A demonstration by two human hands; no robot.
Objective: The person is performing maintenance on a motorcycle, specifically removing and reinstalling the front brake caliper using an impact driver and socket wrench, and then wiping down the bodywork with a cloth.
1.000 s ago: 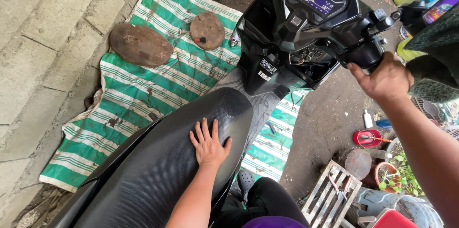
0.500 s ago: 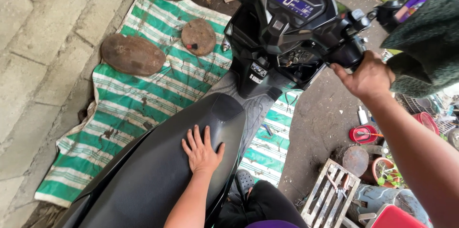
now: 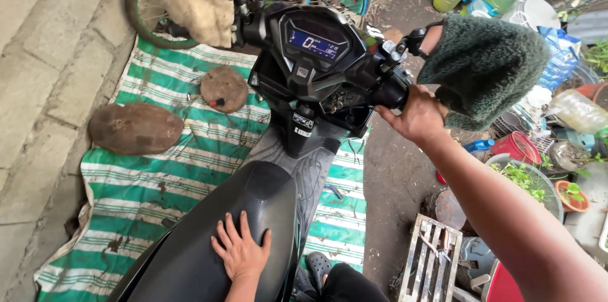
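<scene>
under right hand [image 3: 418,115], scooter grip [image 3: 387,94]

There is just one camera, worn on the person's head. It looks down and forward over a black scooter, from close above the seat [image 3: 215,239]. The handlebar screen [image 3: 315,42] sits near the top middle, a bit farther off. The left side shows a striped mat [image 3: 158,182] on the ground, the right side shows pots and clutter [image 3: 544,169]
</scene>
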